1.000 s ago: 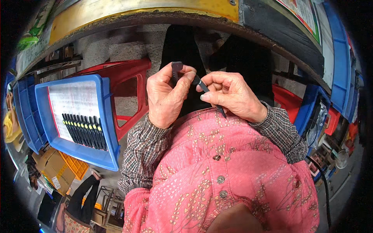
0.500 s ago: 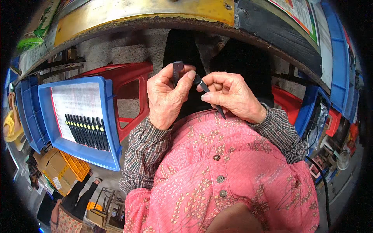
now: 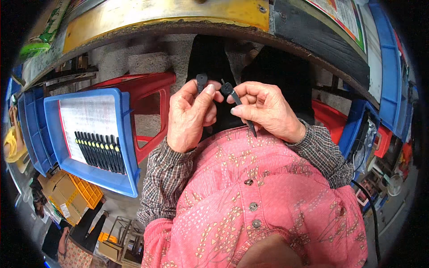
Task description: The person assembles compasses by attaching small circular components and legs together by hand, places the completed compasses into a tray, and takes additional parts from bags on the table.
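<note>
My right hand (image 3: 268,109) pinches a slim black watch (image 3: 226,88) by its strap, just below the round black case. The strap's tapered end points down toward my pink shirt. Between the thumb and fingers of my left hand (image 3: 187,111) is a small black part (image 3: 202,79) with a rounded-square top and a small hole. Both things are held up above my lap, close together but apart. My fingers hide the lower end of the small part.
On my left a blue tray (image 3: 129,147) stands tilted, holding a white sheet and a row of several black watches (image 3: 99,152) with yellow discs. Behind it is a red stool (image 3: 163,107). The worktable edge (image 3: 178,29) runs across ahead. A person (image 3: 78,243) is at lower left.
My left hand has drawn slightly away from the watch and turned the small black part. The round case now shows in full. My right hand has hardly moved.
</note>
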`<state>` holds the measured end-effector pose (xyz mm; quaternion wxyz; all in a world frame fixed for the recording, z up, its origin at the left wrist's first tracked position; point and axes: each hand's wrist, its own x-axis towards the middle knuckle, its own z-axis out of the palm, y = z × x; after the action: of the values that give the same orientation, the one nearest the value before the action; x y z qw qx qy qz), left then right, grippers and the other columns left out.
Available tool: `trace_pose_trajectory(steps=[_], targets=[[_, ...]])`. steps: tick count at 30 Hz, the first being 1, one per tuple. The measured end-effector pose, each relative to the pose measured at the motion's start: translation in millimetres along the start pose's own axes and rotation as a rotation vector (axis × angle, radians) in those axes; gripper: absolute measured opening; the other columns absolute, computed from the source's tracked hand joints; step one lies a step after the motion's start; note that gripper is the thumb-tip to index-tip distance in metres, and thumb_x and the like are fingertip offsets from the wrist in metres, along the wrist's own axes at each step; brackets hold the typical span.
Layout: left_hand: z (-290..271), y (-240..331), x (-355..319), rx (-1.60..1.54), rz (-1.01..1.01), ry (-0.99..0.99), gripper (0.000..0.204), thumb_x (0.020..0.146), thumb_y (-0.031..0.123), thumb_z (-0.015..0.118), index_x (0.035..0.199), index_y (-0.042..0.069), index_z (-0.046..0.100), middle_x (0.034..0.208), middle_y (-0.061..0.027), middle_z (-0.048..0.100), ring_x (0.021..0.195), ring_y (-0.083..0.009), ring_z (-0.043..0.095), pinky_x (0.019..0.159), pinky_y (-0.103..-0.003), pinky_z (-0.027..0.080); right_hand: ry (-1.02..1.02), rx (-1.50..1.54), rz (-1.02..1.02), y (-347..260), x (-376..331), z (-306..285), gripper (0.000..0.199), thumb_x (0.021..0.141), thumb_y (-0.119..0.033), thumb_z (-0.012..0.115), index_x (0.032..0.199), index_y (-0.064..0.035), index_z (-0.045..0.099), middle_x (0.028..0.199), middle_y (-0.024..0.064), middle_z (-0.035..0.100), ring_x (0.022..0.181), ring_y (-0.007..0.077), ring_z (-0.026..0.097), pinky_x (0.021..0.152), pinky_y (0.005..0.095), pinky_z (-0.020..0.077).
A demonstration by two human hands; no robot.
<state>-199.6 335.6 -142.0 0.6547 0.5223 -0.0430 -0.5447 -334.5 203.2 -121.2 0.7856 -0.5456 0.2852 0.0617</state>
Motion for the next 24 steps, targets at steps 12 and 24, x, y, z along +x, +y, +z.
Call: trace_pose_trajectory(steps=[12,24], targets=[[6.0,0.2,5.4,0.062,0.006,-0.017,0.014,0.09,0.016,0.06,0.092,0.002,0.058,0.072,-0.0034,0.061,0.046,-0.0028,0.039,0.041,-0.019,0.031,0.016,-0.027,-0.011,4.0,2.7,2.4,0.02,0.083,-0.004,0.064,0.102,-0.0012,0.058,0.071,-0.0047,0.055,0.059,-0.0002,0.049,0.049,0.0147,0.0386],[4.3,0.0,3.0,0.089,0.053,-0.001,0.013,0.088,0.013,0.062,0.092,0.0,0.06,0.07,-0.0006,0.059,0.049,-0.0015,0.044,0.041,-0.016,0.033,0.001,0.021,-0.055,8.5,4.0,3.7,0.021,0.083,-0.006,0.064,0.102,-0.0015,0.058,0.072,-0.0044,0.056,0.06,-0.0001,0.049,0.049,0.0145,0.0389]])
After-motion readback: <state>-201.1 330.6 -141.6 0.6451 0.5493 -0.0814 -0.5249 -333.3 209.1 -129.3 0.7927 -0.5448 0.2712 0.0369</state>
